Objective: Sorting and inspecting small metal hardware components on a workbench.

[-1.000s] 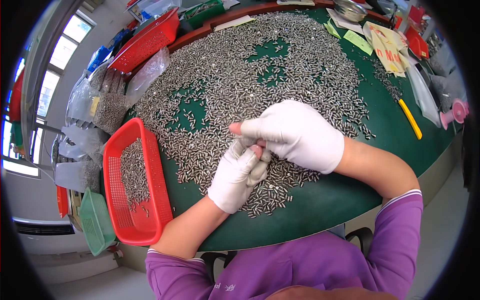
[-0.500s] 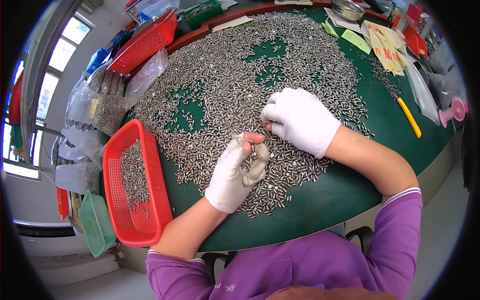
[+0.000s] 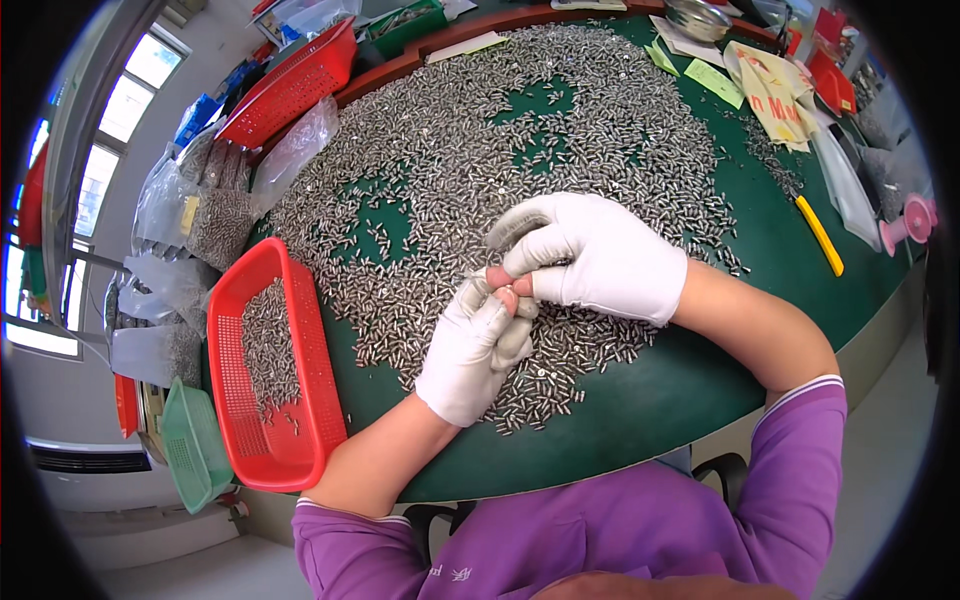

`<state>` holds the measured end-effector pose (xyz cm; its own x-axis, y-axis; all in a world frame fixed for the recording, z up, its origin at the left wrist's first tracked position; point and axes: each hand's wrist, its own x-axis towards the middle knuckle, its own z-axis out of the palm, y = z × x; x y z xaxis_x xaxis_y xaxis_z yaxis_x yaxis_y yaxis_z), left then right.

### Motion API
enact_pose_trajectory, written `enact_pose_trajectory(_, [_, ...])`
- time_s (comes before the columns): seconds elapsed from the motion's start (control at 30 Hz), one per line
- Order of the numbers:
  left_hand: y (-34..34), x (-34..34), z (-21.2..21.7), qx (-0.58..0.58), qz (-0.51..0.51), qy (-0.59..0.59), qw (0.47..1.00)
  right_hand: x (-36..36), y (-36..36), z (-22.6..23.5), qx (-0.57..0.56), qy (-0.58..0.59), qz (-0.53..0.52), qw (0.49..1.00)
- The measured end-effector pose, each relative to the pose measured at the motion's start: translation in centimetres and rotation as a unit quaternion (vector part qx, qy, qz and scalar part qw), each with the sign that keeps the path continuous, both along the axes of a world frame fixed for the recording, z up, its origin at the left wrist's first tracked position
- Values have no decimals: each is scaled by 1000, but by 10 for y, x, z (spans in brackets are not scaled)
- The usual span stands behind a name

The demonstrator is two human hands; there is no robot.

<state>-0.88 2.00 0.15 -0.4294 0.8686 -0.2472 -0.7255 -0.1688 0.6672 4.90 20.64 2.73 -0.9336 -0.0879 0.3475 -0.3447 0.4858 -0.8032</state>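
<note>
A wide spread of small shiny metal pins [image 3: 450, 140] covers much of the green tabletop [image 3: 660, 400]. Above its near part, my left hand [image 3: 470, 345] and my right hand [image 3: 605, 255] meet fingertip to fingertip. Both wear white gloves with some bare fingertips. The left thumb and forefinger are pinched together, and the right thumb and forefinger press against them. Whatever lies between the fingertips is too small and hidden to make out. A red plastic basket [image 3: 325, 400] stands left of my left hand, with a heap of the same metal pins [image 3: 268, 350] inside.
A green basket [image 3: 195, 450] and bags of metal parts [image 3: 215, 225] sit at the left. Another red basket [image 3: 290, 90] stands at the far left. To the right lie a yellow-handled tool [image 3: 820, 237], papers [image 3: 714, 82] and a pink object [image 3: 908, 224]. A metal bowl [image 3: 697, 18] is at the back.
My right hand has come down from the metal pins to my left hand, and their fingertips now touch. My left hand has closed its fingers a little and stayed nearly in place.
</note>
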Motion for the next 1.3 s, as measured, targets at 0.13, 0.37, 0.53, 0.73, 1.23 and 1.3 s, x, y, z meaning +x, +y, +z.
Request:
enact_pose_trajectory(0.13, [4,4,6,-41,29,32,998,-3,5,1,157,104,-74,979])
enact_pose_trajectory(0.37, [1,3,7,-73,48,12,996,-4,6,-9,359,-22,-94,928])
enact_pose_trajectory(0.53, [0,4,7,-47,33,12,998,-3,5,3,259,81,-121,955])
enact_pose_trajectory(0.73, [1,1,6,-27,10,20,999,-1,0,14,180,106,-49,977])
enact_pose_trajectory(1.23, [2,4,9,-94,39,34,994,-4,6,-8,327,-43,-74,941])
enact_pose_trajectory(1.3, [1,4,8,-89,38,32,995,-4,6,-7,342,-63,-73,935])
